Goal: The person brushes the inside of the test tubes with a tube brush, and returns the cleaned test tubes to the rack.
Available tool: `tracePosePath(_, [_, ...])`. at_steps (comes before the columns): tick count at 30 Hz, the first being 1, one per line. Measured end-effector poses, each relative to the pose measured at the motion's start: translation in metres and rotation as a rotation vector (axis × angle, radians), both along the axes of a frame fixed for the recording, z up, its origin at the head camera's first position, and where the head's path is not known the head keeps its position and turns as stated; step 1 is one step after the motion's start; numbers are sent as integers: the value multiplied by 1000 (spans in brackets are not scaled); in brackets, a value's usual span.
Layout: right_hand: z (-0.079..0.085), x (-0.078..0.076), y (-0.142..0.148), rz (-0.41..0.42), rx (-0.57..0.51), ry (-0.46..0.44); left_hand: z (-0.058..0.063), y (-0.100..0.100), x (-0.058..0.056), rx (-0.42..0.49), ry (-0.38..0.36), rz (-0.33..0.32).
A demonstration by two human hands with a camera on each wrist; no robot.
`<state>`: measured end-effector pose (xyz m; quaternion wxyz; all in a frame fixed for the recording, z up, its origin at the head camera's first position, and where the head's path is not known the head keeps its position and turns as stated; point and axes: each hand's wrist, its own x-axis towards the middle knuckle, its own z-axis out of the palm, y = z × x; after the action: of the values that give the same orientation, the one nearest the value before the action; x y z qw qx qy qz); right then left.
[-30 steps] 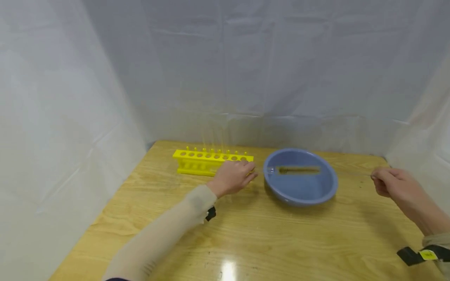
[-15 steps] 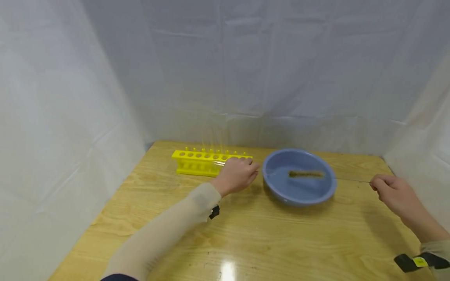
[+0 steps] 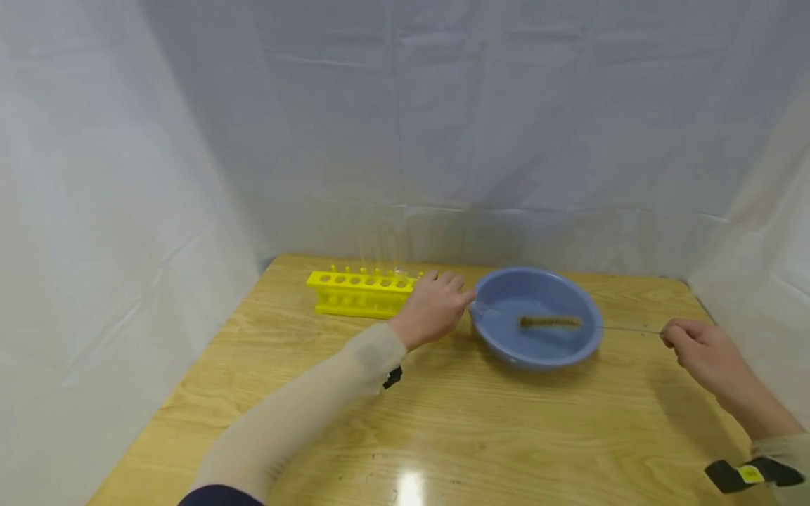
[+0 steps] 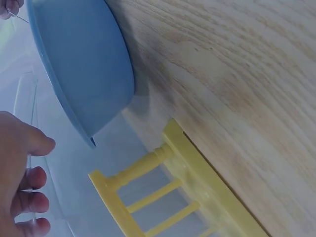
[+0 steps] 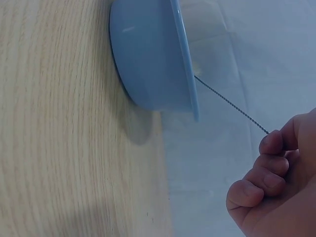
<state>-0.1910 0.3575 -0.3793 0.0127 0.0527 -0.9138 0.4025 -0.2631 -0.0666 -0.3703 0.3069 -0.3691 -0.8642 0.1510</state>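
Observation:
My left hand grips a clear glass test tube, fingers curled round it. In the head view the tube's end reaches over the left rim of a blue basin. Out to the right, my right hand pinches the thin twisted wire handle of a test tube brush. Its brown bristles hang over the basin, apart from the tube's end. Behind the left hand stands a yellow test tube rack, its right part hidden by that hand.
Several clear tubes, hard to make out, rise at the back of the rack. The wooden table ends at a pale plastic sheet behind, with more sheeting on the left and right.
The brush was blurred and its bristles were close to the tube's mouth; now they sit a little lower and farther right, sharper. The left hand has shifted slightly right, the right hand slightly down.

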Motion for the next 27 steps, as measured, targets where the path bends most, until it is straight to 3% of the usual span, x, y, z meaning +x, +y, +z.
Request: tracePosePath(27, [-12, 3, -5, -11, 10, -17, 11, 16, -3, -174, 155, -46])
